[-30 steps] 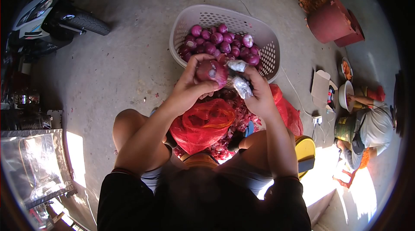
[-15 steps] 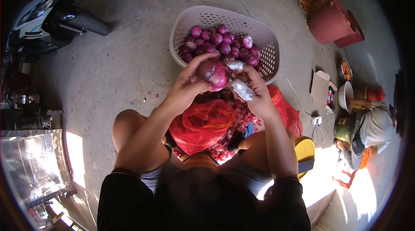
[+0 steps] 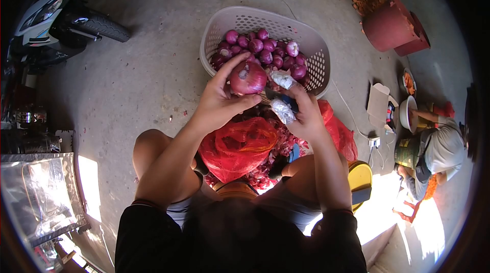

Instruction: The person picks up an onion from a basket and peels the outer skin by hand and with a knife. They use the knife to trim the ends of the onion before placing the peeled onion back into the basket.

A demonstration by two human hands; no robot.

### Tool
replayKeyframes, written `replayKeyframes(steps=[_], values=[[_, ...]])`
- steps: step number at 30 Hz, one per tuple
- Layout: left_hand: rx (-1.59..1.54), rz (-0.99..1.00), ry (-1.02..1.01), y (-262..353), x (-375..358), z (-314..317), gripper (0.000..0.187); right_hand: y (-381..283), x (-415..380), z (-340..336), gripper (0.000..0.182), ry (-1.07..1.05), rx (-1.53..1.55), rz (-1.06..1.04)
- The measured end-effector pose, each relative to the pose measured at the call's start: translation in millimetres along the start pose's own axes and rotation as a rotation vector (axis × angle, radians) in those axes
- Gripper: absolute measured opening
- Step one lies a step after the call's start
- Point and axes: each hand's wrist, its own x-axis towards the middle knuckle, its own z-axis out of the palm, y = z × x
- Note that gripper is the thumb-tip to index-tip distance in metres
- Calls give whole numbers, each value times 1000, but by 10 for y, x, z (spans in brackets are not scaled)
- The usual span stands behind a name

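Now, head view, line by line:

Left hand (image 3: 217, 103): wrapped around a large red onion (image 3: 248, 78), fingers clamped on it, the thumb under it and the other fingers arching over its top.
Red onion: held in the air just in front of the near rim of the basket (image 3: 316, 58), its pale cut end turned up toward the camera.
Right hand (image 3: 306, 114): just beside the onion on its right, fingers curled shut round a small knife (image 3: 278, 98); the fingertips are wrapped in pale, shiny covers (image 3: 282, 80).
Knife: only a short dark stretch shows between the right hand and the onion; whether the blade touches the onion cannot be told.
Basket: pale plastic with a perforated wall, standing on the concrete floor (image 3: 153, 68), holding a heap of peeled purple onions (image 3: 263, 51).
Red mesh bag (image 3: 239, 145): lies below the hands between the person's knees, with purple onion skins (image 3: 286, 143) scattered round it.
Yellow stool (image 3: 361, 177): beside the person's right knee.
Scooter (image 3: 56, 12): parked at the upper left, well apart from the basket.
Red tub (image 3: 390, 28): at the upper right on the floor.
Another person (image 3: 434, 150): sits at the right edge, hands at a white bowl (image 3: 407, 113).
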Motion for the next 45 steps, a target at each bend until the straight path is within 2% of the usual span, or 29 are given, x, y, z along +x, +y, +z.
replayKeyframes(steps=[3,9,18,20,29,33,45], values=[[36,21,-21,-11,-1,15,77,21,-45,-21,52,-81,-128,24],[121,41,-13,-59,-6,24,77,-19,-33,-70,54,-157,-173,46],[251,-9,-50,27,11,-34,81,-31,-30,-68,51,-175,-101,75],[252,-49,-63,58,11,-39,80,11,-43,-30,50,-110,-105,25],[132,8,-57,0,-15,-17,75,71,-82,-84,52,-141,-63,12],[166,33,-62,-11,-6,-47,74,62,-67,-79,53,-138,-19,-29],[212,46,-67,-23,-5,-66,76,-37,-40,-29,50,-111,-51,44]])
